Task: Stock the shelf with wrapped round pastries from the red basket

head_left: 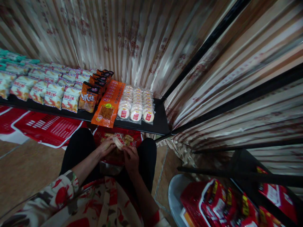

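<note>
Between my knees, my left hand (pixel 107 147) and my right hand (pixel 131 157) both grip a small clear-wrapped snack packet (pixel 118 141), pale with red print, one at each end. My fingers are closed around it, and its exact contents are hard to make out. Right below lies a red bag (pixel 137 136) with more small yellowish packets inside, partly hidden by my hands. Ahead on a black shelf (pixel 161 116) stand rows of round white wrapped cakes (pixel 136 115). Beside them lies a flat orange snack bag (pixel 105 112).
White-and-orange snack bags (pixel 54 95) and dark orange packets (pixel 87 98) fill the shelf's left side. Red baskets (pixel 49 126) sit beneath. A striped curtain (pixel 132 37) hangs behind, crossed by black poles (pixel 227 108). At lower right, a grey tub (pixel 174 189) holds red packages (pixel 217 201).
</note>
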`<state>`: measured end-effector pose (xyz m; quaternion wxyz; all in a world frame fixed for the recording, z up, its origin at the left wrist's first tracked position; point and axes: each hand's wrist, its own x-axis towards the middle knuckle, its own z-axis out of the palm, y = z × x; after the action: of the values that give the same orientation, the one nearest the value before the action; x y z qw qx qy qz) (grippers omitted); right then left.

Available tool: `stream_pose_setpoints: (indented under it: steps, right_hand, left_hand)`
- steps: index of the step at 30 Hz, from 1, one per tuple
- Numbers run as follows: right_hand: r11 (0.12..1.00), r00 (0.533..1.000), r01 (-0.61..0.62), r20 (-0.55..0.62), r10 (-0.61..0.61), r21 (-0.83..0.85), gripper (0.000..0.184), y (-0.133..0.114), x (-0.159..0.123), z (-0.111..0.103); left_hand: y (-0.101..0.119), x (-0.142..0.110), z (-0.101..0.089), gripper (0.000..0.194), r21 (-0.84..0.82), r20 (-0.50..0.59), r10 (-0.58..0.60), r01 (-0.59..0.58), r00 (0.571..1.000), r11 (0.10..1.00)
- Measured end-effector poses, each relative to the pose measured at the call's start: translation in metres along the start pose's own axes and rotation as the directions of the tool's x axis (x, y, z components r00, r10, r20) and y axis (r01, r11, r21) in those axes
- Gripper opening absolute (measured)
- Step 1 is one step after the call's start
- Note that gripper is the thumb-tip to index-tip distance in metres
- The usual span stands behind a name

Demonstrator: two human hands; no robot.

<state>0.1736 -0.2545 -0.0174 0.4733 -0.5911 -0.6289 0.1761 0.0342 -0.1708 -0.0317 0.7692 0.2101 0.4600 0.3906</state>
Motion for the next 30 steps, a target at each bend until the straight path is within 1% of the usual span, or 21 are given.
stream_pose_setpoints:
  steps: [3,4,10,14,16,20,23,25,27,30]
  right_hand:
    - [0.999,0.999,0.037,0.01,-0.037,-0.023,0.023,0.0,0.0,-0.001]
    - [0.999,0.999,0.047,0.019,-0.047,-0.027,0.023,0.0,0.0,-0.002]
    - [0.993,0.992,0.102,0.078,-0.097,-0.054,0.026,0.0,-0.002,-0.007]
    - [0.986,0.985,0.139,0.113,-0.128,-0.097,0.029,0.002,-0.003,-0.009]
    - [0.98,0.982,0.157,0.127,-0.141,-0.121,0.03,0.002,-0.004,-0.008]
    - [0.974,0.983,0.17,0.102,-0.156,-0.153,0.026,0.002,-0.004,-0.007]
    - [0.973,0.985,0.165,0.079,-0.154,-0.162,0.023,0.002,-0.003,-0.008]
    - [0.972,0.984,0.172,0.076,-0.161,-0.162,0.022,0.003,-0.002,-0.01]
    - [0.971,0.983,0.179,0.069,-0.17,-0.161,0.021,0.004,-0.001,-0.012]
    - [0.973,0.985,0.173,0.054,-0.166,-0.153,0.023,0.006,0.001,-0.016]
  left_hand:
    - [0.001,-0.001,0.0,0.024,-0.107,0.069,0.0,0.008,0.998,0.994]
    - [0.001,-0.001,-0.001,0.024,-0.121,0.081,0.003,0.006,0.997,0.993]
    - [0.004,-0.004,0.0,0.023,-0.105,0.091,0.001,0.008,0.996,0.994]
    - [0.01,-0.009,0.006,0.023,-0.061,0.075,-0.014,0.018,0.997,0.998]
    - [0.013,-0.011,0.01,0.024,-0.065,0.085,-0.007,0.013,0.996,0.998]
    - [0.017,-0.013,0.017,0.022,-0.097,0.149,0.016,-0.002,0.989,0.995]
    - [0.017,-0.011,0.015,0.016,-0.144,0.169,0.03,-0.005,0.985,0.99]
    - [0.016,-0.007,0.012,0.014,-0.201,0.171,0.009,0.026,0.985,0.979]
    - [0.014,-0.004,0.008,0.015,-0.239,0.172,-0.037,0.078,0.984,0.968]
    - [0.012,-0.002,0.004,0.018,-0.224,0.157,-0.088,0.122,0.984,0.967]
